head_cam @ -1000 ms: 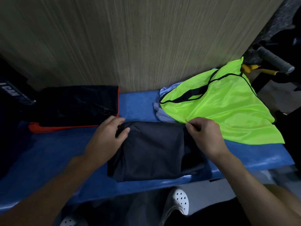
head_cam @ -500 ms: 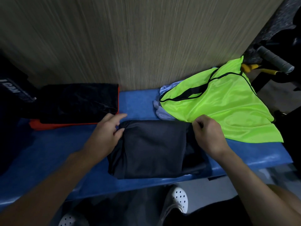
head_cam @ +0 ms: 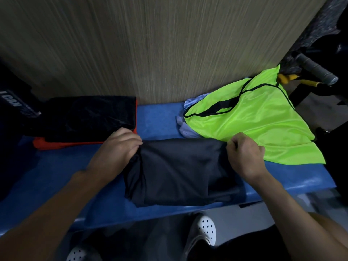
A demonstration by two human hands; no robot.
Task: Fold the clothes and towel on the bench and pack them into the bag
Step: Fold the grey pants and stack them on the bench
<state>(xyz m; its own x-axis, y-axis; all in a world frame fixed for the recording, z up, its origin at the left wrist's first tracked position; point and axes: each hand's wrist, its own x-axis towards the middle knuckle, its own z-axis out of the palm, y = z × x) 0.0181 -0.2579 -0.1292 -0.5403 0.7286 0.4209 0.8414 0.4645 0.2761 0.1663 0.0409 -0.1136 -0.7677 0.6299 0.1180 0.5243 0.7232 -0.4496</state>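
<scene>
Fig.: L hand (head_cam: 116, 147), fingers flat on cloth 1 s ago, now grips far-left corner of dark garment (head_cam: 180, 172). R hand (head_cam: 244, 157) still pinches far-right corner. Garment lies btwn hands on bench (head_cam: 160, 119). Prob. next: another fold; packing still ahead.

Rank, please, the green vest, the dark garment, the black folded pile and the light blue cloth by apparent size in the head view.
1. Green vest and dark garment: too alike to rank.
2. Black folded pile.
3. Light blue cloth, mostly hidden.
</scene>
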